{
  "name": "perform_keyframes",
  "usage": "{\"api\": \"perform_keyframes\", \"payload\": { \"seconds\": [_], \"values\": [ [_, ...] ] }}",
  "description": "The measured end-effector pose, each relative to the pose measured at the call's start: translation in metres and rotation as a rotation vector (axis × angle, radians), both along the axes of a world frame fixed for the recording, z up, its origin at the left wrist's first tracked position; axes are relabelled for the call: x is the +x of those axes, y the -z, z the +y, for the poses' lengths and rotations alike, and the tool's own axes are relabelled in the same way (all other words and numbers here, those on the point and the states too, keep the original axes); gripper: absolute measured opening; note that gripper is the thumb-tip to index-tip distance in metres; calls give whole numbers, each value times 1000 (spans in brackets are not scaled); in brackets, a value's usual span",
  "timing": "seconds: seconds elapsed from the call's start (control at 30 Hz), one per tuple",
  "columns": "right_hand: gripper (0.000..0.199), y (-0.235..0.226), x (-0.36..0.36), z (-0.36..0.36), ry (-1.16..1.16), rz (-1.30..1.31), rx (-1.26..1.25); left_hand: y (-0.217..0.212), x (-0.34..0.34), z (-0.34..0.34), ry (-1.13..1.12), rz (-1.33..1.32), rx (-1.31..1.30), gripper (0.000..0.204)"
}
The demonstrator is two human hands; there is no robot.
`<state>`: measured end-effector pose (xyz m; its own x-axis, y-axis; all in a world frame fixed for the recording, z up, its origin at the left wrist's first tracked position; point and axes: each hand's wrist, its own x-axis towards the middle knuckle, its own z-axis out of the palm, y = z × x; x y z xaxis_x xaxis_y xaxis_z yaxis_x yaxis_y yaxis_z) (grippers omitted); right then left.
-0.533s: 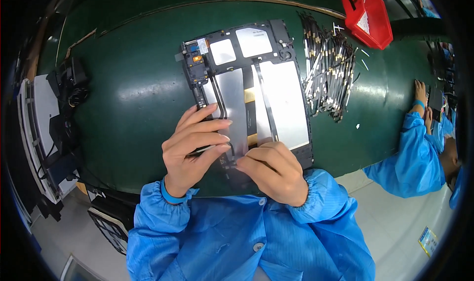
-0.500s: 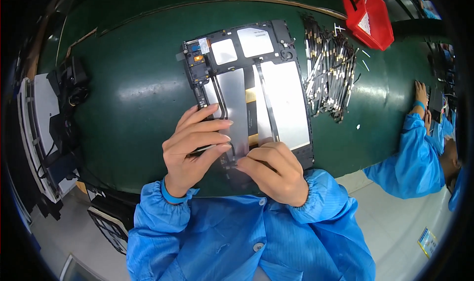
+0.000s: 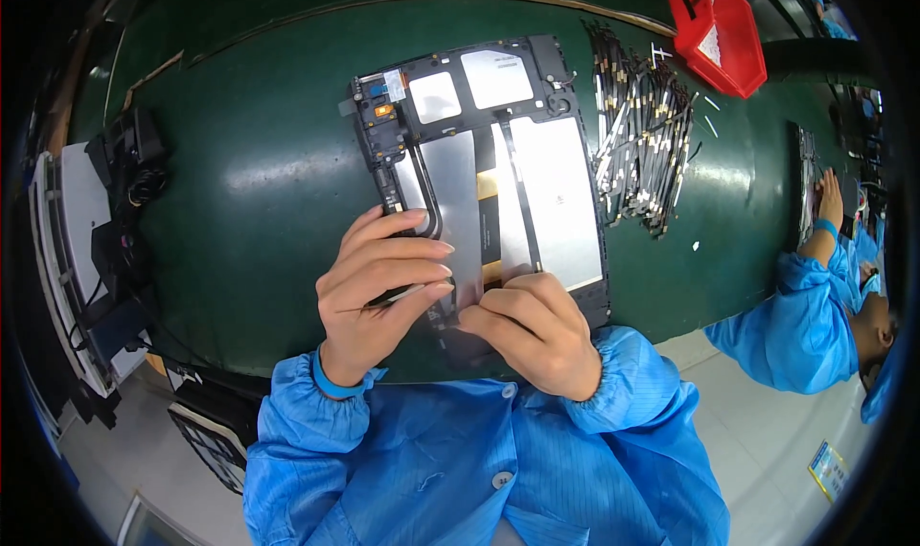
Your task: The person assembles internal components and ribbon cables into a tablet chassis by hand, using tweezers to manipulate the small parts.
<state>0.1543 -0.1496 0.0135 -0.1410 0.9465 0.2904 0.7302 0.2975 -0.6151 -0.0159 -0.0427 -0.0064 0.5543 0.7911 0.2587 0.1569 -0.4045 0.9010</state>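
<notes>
An opened tablet [image 3: 565, 201] with a black frame and silver panels lies aslant before me. Black flat cables [image 3: 520, 186] run down it, and a gold-and-black strip [image 3: 490, 222] shows between the panels. My left hand [image 3: 379, 273] rests over its left edge, thumb brought close to the fingers. A thin dark strip sticks out between thumb and fingers; what it is I cannot tell. My right hand [image 3: 537, 330] is closed in a pinch at the lower part, near the left fingertips. Whatever its fingers hold is hidden.
Right of the tablet lies a heap of black and silver flat cables [image 3: 642, 134]. A red bin [image 3: 719, 38] stands at the far right, near small white strips. Black devices with cords [image 3: 129, 230] sit at left. A co-worker's hand [image 3: 829, 201] is at right.
Both my hands stay at the tablet's lower part, nearly still. The cable end that showed by my right fingertips is now less visible. The co-worker's hand has shifted, uncovering a dark object.
</notes>
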Motion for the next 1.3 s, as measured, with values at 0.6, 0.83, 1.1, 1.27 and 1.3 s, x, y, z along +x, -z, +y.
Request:
{"api": "perform_keyframes", "payload": {
  "seconds": [0.6, 0.83, 1.1, 1.27, 1.3],
  "values": [
    [31, -1, 0, 2, 5, 3, -27, 0, 0, 0, -5, -14, -8, 16],
    [30, -3, 0, 3, -11, -40, -8, -2, 0, 0, -13, -1, -3, 14],
    [30, -1, 2, 4, -31, -8, -9, -9, 2, -2, -41, 33, -48, 10],
    [31, 1, 1, 1, -19, -3, 6, -22, 12, 11, 45, 188, 156, 10],
    [31, 1, 1, 1, -24, 0, 10, -23, 15, 16, 82, 237, 223, 11]
  ]
}}
